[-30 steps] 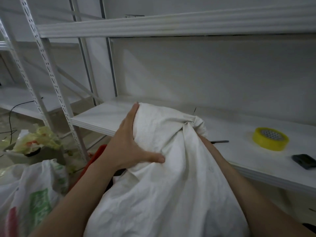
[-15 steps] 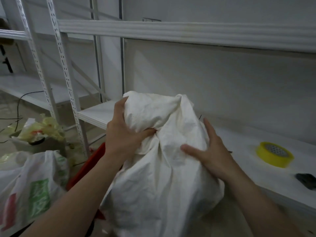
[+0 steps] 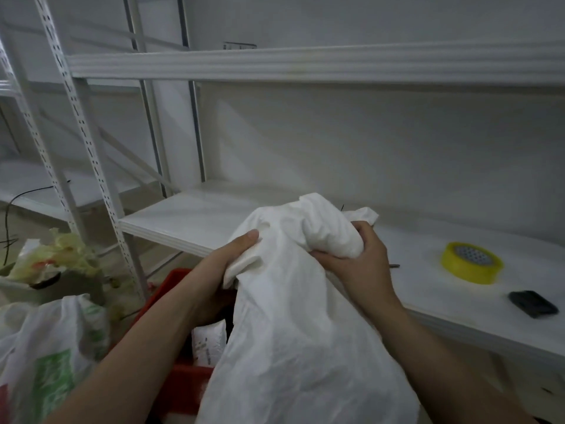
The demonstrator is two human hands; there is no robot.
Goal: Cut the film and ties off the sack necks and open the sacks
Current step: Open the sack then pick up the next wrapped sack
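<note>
While sack (image 3: pixel 299 332) blocks crate (image 3: pixel 180 390), tape (image 3: pixel 464 272) on shelf (image 3: pixel 189 221).

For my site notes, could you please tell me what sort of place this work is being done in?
Most likely a storeroom or stockroom: bare white slotted-metal shelving lines the wall, a yellow tape roll lies on the lower shelf, and a red crate sits beside the white sack.

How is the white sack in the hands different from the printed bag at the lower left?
The white sack is plain, while the printed bag carries green and red marks. The sack is gripped by both hands, left hand on a fold and right hand round its bunched neck; the bag is touched by no hand. Both are pale, soft and crumpled.
</note>
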